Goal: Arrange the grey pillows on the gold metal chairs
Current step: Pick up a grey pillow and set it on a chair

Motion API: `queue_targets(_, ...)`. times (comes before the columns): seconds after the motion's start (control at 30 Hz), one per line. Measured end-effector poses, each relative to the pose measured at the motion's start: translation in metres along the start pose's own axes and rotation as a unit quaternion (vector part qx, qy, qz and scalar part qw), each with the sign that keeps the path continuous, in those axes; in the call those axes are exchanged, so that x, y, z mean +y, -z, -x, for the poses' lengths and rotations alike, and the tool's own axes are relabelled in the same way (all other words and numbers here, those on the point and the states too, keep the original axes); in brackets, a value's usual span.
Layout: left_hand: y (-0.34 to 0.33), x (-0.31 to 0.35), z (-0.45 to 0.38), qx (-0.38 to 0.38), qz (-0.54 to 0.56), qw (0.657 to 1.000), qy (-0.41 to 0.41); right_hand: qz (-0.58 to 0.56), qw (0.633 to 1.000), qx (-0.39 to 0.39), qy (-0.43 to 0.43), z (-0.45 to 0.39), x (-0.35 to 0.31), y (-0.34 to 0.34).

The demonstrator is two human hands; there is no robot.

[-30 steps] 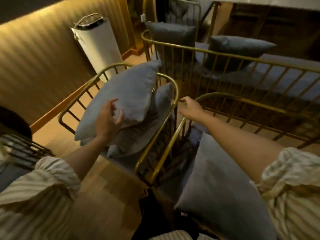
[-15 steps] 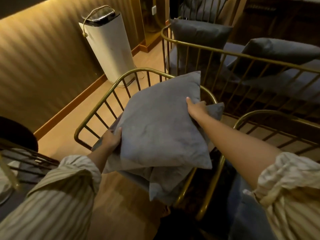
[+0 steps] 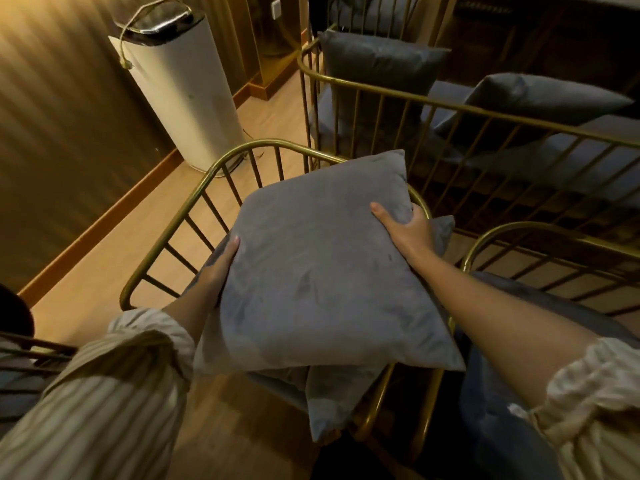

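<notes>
A square grey pillow [image 3: 322, 268] is held flat above a gold metal chair [image 3: 207, 178]. My left hand [image 3: 218, 268] grips its left edge and my right hand [image 3: 405, 230] grips its right edge near the far corner. Under it lies a second grey pillow [image 3: 332, 403], with a corner hanging over the chair's front. To the right a further gold metal chair [image 3: 512, 230] holds a dark grey pillow [image 3: 491, 403]. Behind, a long gold bench [image 3: 450, 105] carries two dark pillows, one upright [image 3: 377, 67] and one lying [image 3: 540, 98].
A tall white cylindrical appliance [image 3: 180, 84] with a cord stands against the striped wall at the back left. Wooden floor [image 3: 104, 258] shows left of the chair. Another chair's bars [image 3: 31, 351] and a dark round object [image 3: 14, 317] sit at the left edge.
My right hand left the neighbouring chair's rail and took the pillow's right side. Both hands lifted the top pillow and turned it flat over the chair. The view moved closer.
</notes>
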State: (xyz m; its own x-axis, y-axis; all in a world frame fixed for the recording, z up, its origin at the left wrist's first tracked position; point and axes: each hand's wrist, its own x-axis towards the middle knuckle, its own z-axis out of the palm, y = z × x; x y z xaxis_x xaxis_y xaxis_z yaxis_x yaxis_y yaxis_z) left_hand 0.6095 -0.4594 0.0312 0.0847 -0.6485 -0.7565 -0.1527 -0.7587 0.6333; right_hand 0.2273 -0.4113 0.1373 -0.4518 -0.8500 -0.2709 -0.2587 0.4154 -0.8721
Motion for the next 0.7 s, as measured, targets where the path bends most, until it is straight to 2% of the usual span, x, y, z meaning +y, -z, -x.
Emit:
queue_targets(0.1,-0.01,0.036,0.031,-0.004,-0.016,1.0,-0.01,-0.031,0.999,0.018,0.031,0.007,0.001,0.016)
queue_targets(0.3,-0.056,0.121,0.072,-0.011,-0.008,0.992,-0.124,-0.097,0.99,0.067,0.083,0.004,-0.013,0.086)
queue_targets(0.5,-0.166,0.173,0.139,-0.035,-0.066,0.975,-0.211,-0.122,0.978,0.15,0.081,0.008,-0.018,0.207)
queue_targets(0.6,-0.231,0.186,0.137,-0.051,-0.077,0.97,-0.225,-0.142,0.966,0.205,0.068,0.019,-0.002,0.272)
queue_targets(0.7,-0.312,0.184,0.19,-0.067,-0.059,0.958,-0.273,-0.162,0.955,0.241,0.061,0.031,0.024,0.339)
